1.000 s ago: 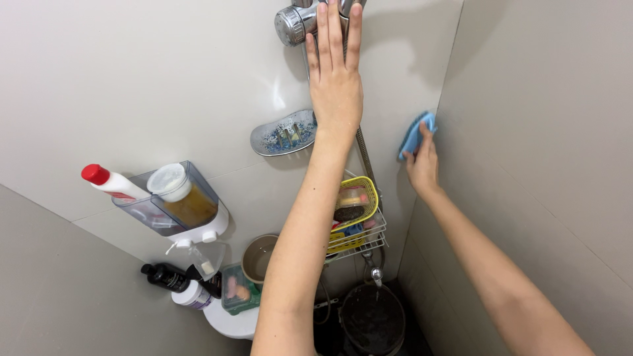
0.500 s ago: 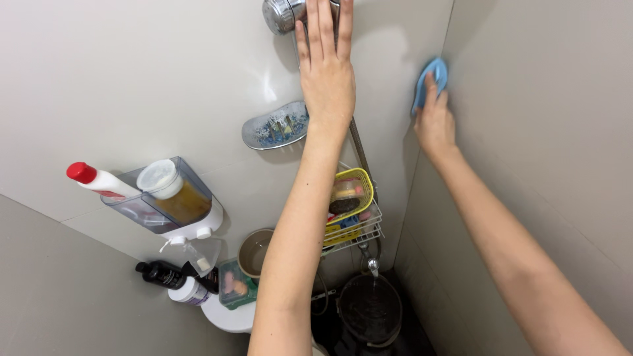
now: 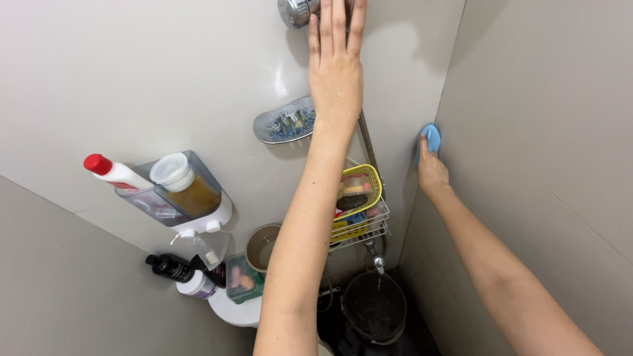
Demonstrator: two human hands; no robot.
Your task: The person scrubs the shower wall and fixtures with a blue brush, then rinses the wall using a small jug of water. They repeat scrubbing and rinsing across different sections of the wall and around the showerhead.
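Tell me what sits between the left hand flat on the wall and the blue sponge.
Head view: only bare grey wall and the corner seam separate the left hand from the blue sponge, held by the right hand.

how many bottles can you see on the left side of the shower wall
3 that can be made out: a white bottle with a red cap lying in the wall holder, a black bottle lower down, and a white bottle beside it. More may be hidden behind the left arm.

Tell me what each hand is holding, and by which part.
Right hand presses a blue sponge to the wall, fingers over its lower part. Left hand holds nothing, lying flat on the wall.
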